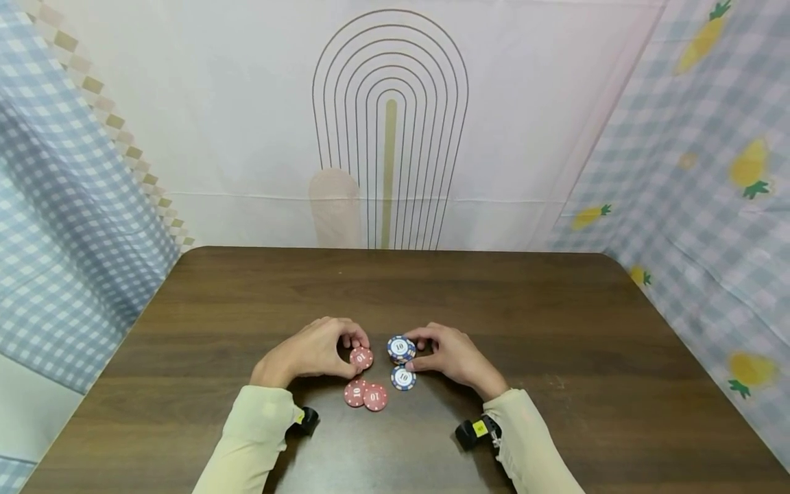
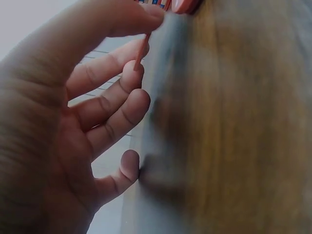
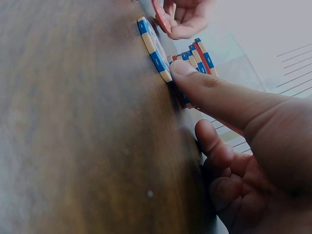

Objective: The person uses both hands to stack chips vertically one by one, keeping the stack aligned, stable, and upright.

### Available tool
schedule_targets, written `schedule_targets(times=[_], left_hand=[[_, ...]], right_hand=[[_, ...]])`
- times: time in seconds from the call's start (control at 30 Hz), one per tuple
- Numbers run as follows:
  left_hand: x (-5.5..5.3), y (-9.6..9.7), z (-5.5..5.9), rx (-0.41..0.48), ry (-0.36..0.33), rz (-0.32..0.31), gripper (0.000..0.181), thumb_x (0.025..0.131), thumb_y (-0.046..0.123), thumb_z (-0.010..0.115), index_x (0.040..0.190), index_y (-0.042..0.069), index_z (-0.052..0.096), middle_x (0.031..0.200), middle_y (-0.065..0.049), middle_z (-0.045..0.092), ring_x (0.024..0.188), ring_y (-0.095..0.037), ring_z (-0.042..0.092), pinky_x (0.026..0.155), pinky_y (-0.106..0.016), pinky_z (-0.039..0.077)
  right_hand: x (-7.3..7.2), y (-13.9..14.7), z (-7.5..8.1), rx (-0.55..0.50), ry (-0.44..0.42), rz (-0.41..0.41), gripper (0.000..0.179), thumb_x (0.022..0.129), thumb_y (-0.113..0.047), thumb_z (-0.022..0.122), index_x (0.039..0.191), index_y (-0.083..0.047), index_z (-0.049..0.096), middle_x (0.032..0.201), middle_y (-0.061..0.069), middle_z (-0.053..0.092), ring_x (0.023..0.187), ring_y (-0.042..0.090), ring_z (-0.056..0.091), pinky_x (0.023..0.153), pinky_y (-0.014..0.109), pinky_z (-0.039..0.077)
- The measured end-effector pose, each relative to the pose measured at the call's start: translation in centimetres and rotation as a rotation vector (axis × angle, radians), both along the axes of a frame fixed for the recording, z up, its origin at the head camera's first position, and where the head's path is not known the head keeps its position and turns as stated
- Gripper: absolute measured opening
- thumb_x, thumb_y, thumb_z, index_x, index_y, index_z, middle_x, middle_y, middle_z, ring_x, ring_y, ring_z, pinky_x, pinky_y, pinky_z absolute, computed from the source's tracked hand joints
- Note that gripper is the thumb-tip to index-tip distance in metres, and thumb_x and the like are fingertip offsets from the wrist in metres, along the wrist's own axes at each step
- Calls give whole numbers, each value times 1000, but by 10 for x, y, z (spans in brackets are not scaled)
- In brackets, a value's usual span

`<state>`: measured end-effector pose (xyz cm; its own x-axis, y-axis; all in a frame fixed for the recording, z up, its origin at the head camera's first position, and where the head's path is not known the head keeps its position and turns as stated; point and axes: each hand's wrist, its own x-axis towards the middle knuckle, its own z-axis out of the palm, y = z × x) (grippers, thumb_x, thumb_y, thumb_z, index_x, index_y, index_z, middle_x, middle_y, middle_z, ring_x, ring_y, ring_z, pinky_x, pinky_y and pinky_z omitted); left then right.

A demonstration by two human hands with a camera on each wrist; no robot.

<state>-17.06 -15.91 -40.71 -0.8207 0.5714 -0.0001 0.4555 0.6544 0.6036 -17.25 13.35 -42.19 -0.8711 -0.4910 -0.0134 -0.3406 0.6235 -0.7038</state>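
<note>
My left hand (image 1: pixel 315 351) pinches a red poker chip (image 1: pixel 361 357) marked 10 between thumb and fingers; the left wrist view shows this chip (image 2: pixel 142 51) edge-on, above the table. To its right stands a stack of poker chips (image 1: pixel 400 348) with a blue-and-white chip on top. My right hand (image 1: pixel 453 357) holds this stack from the right, index finger at the far side and thumb at the near side. In the right wrist view blue and red edges mix in the stack (image 3: pixel 207 56). A single blue chip (image 1: pixel 403 378) lies by the right thumb tip.
Two red chips (image 1: pixel 374 397) lie partly overlapping on the brown wooden table (image 1: pixel 524 302), nearer to me than the left hand. A white patterned cloth (image 1: pixel 247 137) hangs behind the table, with checked cloths at both sides.
</note>
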Motion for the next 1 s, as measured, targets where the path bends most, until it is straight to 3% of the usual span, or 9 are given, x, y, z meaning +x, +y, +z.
schedule_targets(times=[0.33,0.67,1.0], left_hand=[[1,1,1,-13,38,17,28,76,32,84,102,26,75,91,16,64,88,-7,58,80,-28,49],[4,2,-2,75,12,4,29,81,24,83,110,20,76,101,12,69,95,-11,63,88,-32,55],[1,7,2,118,67,4,32,81,18,82,113,19,77,103,11,68,97,-11,64,89,-34,56]], right_hand=[[1,0,1,3,0,-6,42,83,-26,92,122,-18,78,92,-6,61,77,9,50,70,27,41],[3,-1,-4,-2,-13,-3,42,82,-28,92,122,-22,79,92,-8,61,76,8,50,70,27,42],[0,0,-1,2,5,-3,42,82,-28,93,121,-22,79,91,-7,61,76,8,50,70,27,41]])
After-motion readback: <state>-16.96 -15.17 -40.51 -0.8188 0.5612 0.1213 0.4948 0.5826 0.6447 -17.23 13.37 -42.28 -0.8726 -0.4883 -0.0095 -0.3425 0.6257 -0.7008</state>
